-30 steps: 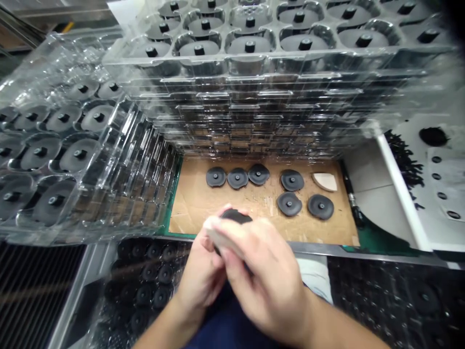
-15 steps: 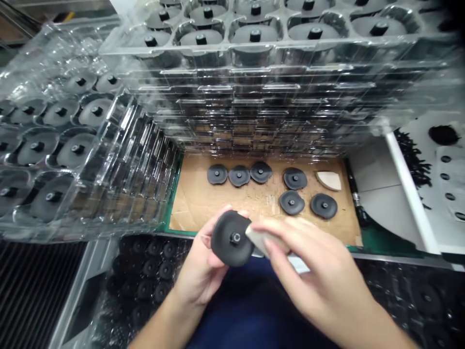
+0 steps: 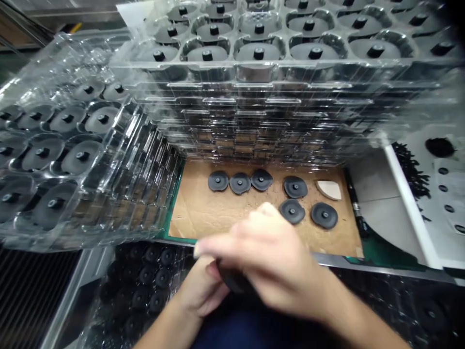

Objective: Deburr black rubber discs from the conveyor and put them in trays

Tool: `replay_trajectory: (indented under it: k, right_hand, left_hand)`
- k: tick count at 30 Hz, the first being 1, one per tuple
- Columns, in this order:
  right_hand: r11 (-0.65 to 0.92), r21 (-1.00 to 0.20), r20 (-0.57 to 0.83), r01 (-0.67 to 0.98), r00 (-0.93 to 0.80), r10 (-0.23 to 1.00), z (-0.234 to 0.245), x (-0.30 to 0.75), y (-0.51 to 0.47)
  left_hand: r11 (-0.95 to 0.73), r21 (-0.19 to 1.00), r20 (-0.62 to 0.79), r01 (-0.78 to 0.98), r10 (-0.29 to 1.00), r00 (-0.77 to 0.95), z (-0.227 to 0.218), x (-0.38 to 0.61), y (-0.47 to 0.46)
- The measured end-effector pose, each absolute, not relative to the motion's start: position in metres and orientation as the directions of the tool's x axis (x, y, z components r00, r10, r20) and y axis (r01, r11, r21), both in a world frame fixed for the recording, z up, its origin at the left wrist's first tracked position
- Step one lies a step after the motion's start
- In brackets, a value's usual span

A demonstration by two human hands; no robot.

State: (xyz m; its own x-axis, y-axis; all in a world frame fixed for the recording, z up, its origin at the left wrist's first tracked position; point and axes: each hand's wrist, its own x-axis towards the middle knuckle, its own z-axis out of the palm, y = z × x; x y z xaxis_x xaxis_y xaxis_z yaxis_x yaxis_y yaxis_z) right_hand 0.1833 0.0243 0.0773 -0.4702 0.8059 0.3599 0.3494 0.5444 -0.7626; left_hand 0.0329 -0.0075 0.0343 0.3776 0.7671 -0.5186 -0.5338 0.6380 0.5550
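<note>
My left hand grips a dark grey, dished disc by its edge, low in front of my body. The disc is tilted, and most of its face is out of sight. Across it lies my right hand, blurred, with its fingers bent over the disc. The pale wedge-shaped pad seen in that hand earlier is hidden behind the fingers. On the cardboard beyond are several like discs with short stems, and a second pale wedge-shaped pad.
Tall stacks of clear plastic trays holding discs rise behind the cardboard, and another tray stack stands at left. A white divider borders the right side. Beyond it lie small black parts. More discs sit lower left.
My right hand has moved left and over the disc, covering the pale pad and most of the disc. The disc has tipped. The view has shifted slightly upward.
</note>
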Motion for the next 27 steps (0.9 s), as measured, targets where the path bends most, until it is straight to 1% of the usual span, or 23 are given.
replay_trajectory:
  k: [2, 3, 4, 5, 7, 10, 13, 15, 16, 17, 18, 19, 20, 21, 22, 23, 24, 26, 27]
  right_hand:
    - [0.310, -0.874, 0.221, 0.373, -0.264, 0.939, 0.057, 0.188, 0.035]
    - [0.190, -0.904, 0.134, 0.382, -0.169, 0.976, 0.042, 0.190, 0.040]
    - [0.102, -0.916, 0.060, 0.387, -0.118, 0.991, 0.026, 0.190, 0.044]
    - [0.059, -0.916, 0.015, 0.397, -0.114, 0.993, 0.009, 0.190, 0.045]
    - [0.059, -0.899, -0.007, 0.433, -0.150, 0.989, -0.024, 0.185, 0.041]
    - [0.062, -0.879, 0.010, 0.473, -0.113, 0.994, -0.051, 0.177, 0.024]
    - [0.070, -0.879, 0.055, 0.471, -0.046, 0.997, -0.046, 0.177, 0.008]
    - [0.084, -0.885, 0.075, 0.459, -0.036, 0.997, -0.033, 0.182, 0.001]
    - [0.092, -0.886, 0.083, 0.454, -0.040, 0.996, -0.027, 0.185, -0.003]
    - [0.100, -0.886, 0.090, 0.453, -0.044, 0.995, -0.022, 0.188, -0.007]
    - [0.107, -0.884, 0.098, 0.455, -0.043, 0.994, -0.018, 0.190, -0.011]
    - [0.111, -0.881, 0.107, 0.460, -0.036, 0.994, -0.015, 0.191, -0.016]
    - [0.111, -0.879, 0.114, 0.464, -0.022, 0.993, -0.014, 0.192, -0.022]
    - [0.111, -0.876, 0.126, 0.470, -0.001, 0.992, -0.013, 0.194, -0.027]
    - [0.126, -0.868, 0.153, 0.480, 0.018, 0.988, -0.013, 0.195, -0.032]
    - [0.157, -0.856, 0.195, 0.493, 0.026, 0.981, -0.012, 0.197, -0.037]
    - [0.202, -0.839, 0.245, 0.506, 0.019, 0.969, -0.011, 0.200, -0.040]
    - [0.318, -0.791, 0.348, 0.522, -0.044, 0.936, -0.007, 0.207, -0.043]
    - [0.372, -0.766, 0.382, 0.523, -0.095, 0.919, -0.005, 0.212, -0.042]
  left_hand:
    - [0.663, 0.479, -0.493, -0.575, 0.745, 0.449, 0.034, 0.032, -0.007]
    - [0.676, 0.424, -0.477, -0.603, 0.733, 0.486, 0.035, 0.032, -0.006]
    - [0.679, 0.377, -0.460, -0.630, 0.728, 0.509, 0.035, 0.031, -0.006]
    - [0.678, 0.338, -0.444, -0.653, 0.726, 0.525, 0.035, 0.030, -0.006]
    - [0.670, 0.298, -0.423, -0.680, 0.732, 0.535, 0.035, 0.028, -0.006]
    - [0.673, 0.261, -0.395, -0.692, 0.728, 0.560, 0.034, 0.024, -0.008]
    - [0.696, 0.236, -0.337, -0.678, 0.713, 0.615, 0.035, 0.021, -0.010]
    - [0.686, 0.249, -0.301, -0.684, 0.726, 0.618, 0.035, 0.020, -0.011]
    - [0.660, 0.291, -0.289, -0.693, 0.751, 0.593, 0.035, 0.020, -0.011]
    - [0.614, 0.374, -0.279, -0.695, 0.789, 0.548, 0.034, 0.019, -0.012]
    - [0.540, 0.504, -0.262, -0.674, 0.839, 0.476, 0.032, 0.019, -0.013]
    - [0.439, 0.665, -0.232, -0.604, 0.891, 0.391, 0.030, 0.020, -0.014]
    - [0.310, 0.824, -0.174, -0.474, 0.935, 0.308, 0.028, 0.020, -0.016]
    - [0.169, 0.939, -0.094, -0.299, 0.964, 0.249, 0.027, 0.020, -0.017]
    - [0.031, 0.992, -0.004, -0.119, 0.975, 0.223, 0.025, 0.020, -0.018]
    - [-0.089, 0.996, 0.080, 0.031, 0.971, 0.226, 0.025, 0.020, -0.019]
    - [-0.183, 0.974, 0.146, 0.132, 0.958, 0.246, 0.026, 0.020, -0.019]
    - [-0.286, 0.936, 0.223, 0.205, 0.933, 0.281, 0.028, 0.022, -0.019]
    - [-0.285, 0.935, 0.220, 0.212, 0.934, 0.283, 0.030, 0.023, -0.019]
